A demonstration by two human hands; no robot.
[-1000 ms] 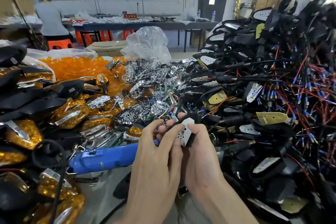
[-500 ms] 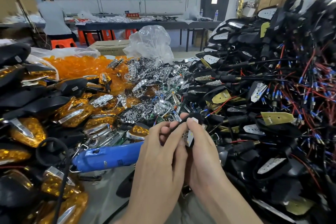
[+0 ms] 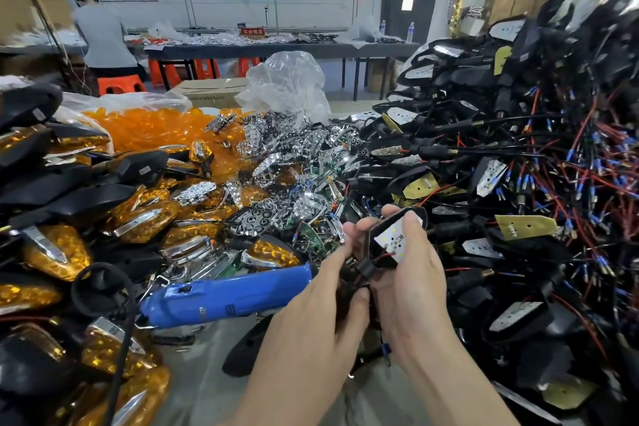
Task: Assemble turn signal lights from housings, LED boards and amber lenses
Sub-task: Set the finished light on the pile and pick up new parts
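Housing (image 3: 375,237), with the board (image 3: 392,240) seated in it, is held between the left hand (image 3: 311,322) and the right hand (image 3: 411,287). The driver (image 3: 221,297) lies on the bench (image 3: 207,377), just left of the left hand. Finished lights (image 3: 103,218) are heaped further left. Reflectors (image 3: 276,149) spread behind the hands, with lenses (image 3: 148,128) behind and left of them. Wired housings (image 3: 518,183) are stacked right of the right hand. A bag (image 3: 287,86) stands behind the reflectors, a box (image 3: 211,92) to its left. A table (image 3: 276,48) and a person (image 3: 103,34) are well behind.
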